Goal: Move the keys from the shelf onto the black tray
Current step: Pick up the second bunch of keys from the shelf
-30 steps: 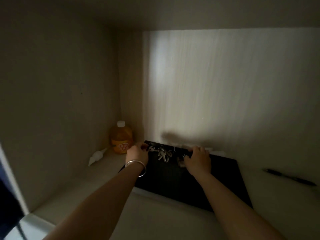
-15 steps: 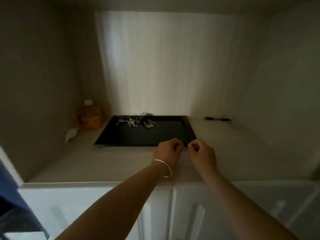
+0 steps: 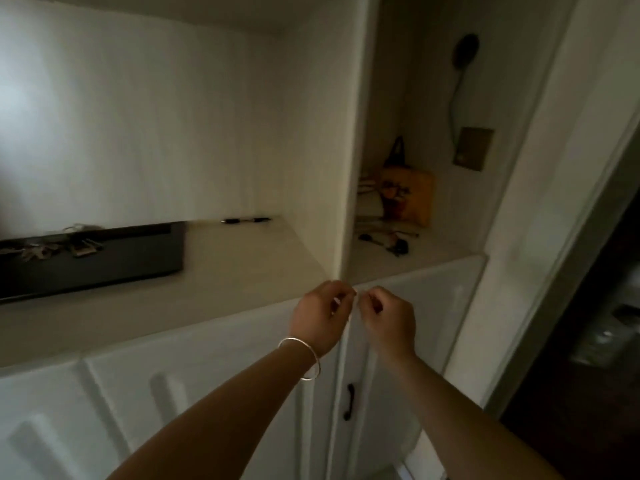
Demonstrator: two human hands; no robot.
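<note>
The keys [image 3: 52,249] lie as a blurred, pale metallic bunch on the far side of the black tray [image 3: 131,261], which sits flat on the shelf [image 3: 242,268]. Both hands hover at the shelf's front edge, the left hand [image 3: 320,315] and right hand [image 3: 388,320] side by side, fingers curled together, holding nothing.

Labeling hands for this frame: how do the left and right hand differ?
The left hand wears a silver bracelet at the wrist; the right hand has a bare wrist. The left hand sits in front of the white divider panel, the right hand in front of the glossy shelf front. Both are loosely curled, fingertips nearly meeting, holding nothing visible, away from the black tray.
</note>
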